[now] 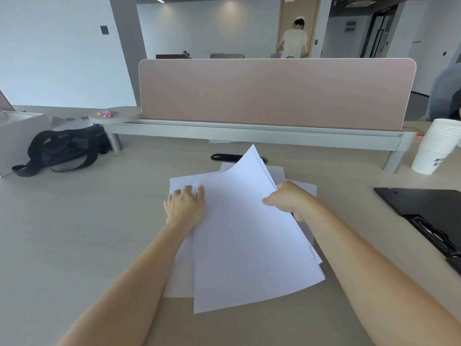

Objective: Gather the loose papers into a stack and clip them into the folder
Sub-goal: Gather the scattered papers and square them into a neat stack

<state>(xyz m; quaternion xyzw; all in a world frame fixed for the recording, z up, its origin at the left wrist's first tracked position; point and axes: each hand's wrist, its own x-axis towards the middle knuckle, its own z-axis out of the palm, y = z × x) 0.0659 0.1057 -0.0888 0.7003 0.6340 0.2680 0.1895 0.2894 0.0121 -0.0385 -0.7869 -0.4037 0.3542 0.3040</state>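
The white papers (247,233) are lying in a loose, fanned pile on the pale bench (87,233), in the middle just in front of the person. The right hand (287,202) is gripping the pile's right edge, thumb on top and fingers curled beneath, and is lifting several sheets so their far corner is curling upward. The left hand (185,204) is resting flat and open on the sheets at the pile's left side, pressing them down. The black folder (424,208), its metal clip (434,236) showing, is lying open to the right of the papers, well apart from them. A stack of paper cups (436,148) is standing beyond the folder, and a black bag (64,151) is sitting far left of the papers.
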